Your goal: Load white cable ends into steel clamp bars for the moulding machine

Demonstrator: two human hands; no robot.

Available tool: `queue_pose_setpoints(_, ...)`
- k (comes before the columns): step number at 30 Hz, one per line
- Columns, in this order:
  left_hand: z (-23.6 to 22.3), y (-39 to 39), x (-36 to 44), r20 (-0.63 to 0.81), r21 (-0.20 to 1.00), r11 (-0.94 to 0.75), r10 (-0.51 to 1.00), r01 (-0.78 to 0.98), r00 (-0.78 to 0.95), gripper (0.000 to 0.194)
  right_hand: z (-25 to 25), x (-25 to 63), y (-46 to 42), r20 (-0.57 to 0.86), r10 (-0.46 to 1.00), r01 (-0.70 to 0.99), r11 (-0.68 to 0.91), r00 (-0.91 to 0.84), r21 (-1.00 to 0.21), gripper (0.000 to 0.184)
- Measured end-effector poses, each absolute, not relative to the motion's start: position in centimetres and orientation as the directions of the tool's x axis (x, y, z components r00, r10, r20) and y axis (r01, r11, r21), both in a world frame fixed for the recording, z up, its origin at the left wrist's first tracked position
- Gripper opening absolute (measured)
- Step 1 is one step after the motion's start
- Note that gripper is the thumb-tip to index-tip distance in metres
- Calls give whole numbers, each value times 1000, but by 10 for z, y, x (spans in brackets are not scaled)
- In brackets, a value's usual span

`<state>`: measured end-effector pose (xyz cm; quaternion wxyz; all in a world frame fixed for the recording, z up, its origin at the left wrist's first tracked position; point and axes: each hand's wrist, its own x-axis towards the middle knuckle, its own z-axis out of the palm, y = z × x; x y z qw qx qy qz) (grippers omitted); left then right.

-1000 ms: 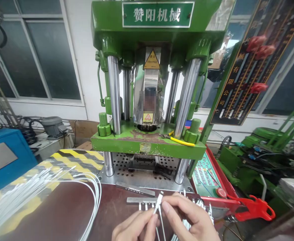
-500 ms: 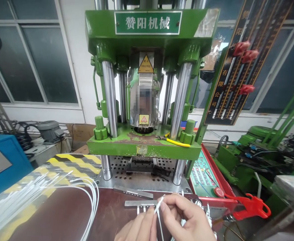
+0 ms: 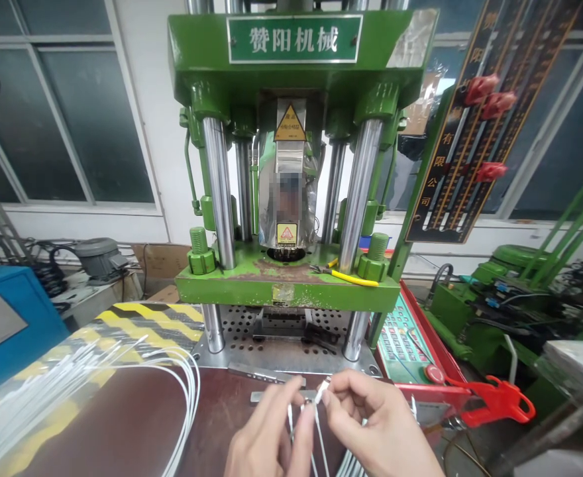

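Note:
My right hand (image 3: pixel 371 417) pinches a thin white cable (image 3: pixel 321 437) just below its small end connector (image 3: pixel 325 383), thumb against forefinger. The connector points up, and the cable hangs down from it. Close by on the left, my left hand (image 3: pixel 271 427) has its thumb and fingers curled round a small spot with a metallic glint; what they grip there is not clear. Another white strand shows between those fingers. Behind my left fingers lies a metal bar (image 3: pixel 259 397), mostly covered. Beyond it is a second metal bar with holes (image 3: pixel 264 375).
A green press (image 3: pixel 291 289) stands ahead, with yellow-handled pliers (image 3: pixel 354 278) on its ledge. White cables (image 3: pixel 48 397) lie bundled at left on the striped surface; more cables (image 3: pixel 351 465) are under my right hand. A control panel (image 3: pixel 399 341) and red air gun (image 3: pixel 500 401) are at right.
My left hand has come away from the cable in my right hand, shifting left over the nearer metal bar, its fingers wider apart. My right hand still pinches its cable; the connector now shows.

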<state>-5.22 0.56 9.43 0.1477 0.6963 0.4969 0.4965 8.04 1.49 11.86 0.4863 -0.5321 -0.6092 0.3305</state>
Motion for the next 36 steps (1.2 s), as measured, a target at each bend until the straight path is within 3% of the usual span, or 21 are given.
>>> queue_pose_setpoints(3,133,17,-59,381,809,-399,915,431,133,20,127,79,14,311,951,420,281,1,-863,25)
queue_pose_setpoints(8,165,35,-64,284,766,-430,893,477,349,16,131,78,14,436,897,571,397,-75,-718,24)
queue_pose_setpoints(11,160,35,-63,336,688,-492,867,533,367,19,128,76,15,484,869,645,427,-99,-634,22)
queue_pose_setpoints(15,147,30,-60,508,526,-588,797,614,328,18,120,71,17,568,822,691,434,-41,-579,18)
queue_pose_setpoints(20,143,29,-57,625,496,-651,727,575,284,16,117,67,21,697,717,703,493,5,-512,17)
queue_pose_setpoints(26,147,28,-55,587,577,-615,770,538,250,18,125,69,21,680,731,754,479,-60,-449,20)
queue_pose_setpoints(36,147,24,-53,492,697,-518,849,496,195,17,138,80,20,498,841,793,444,-210,-416,17)
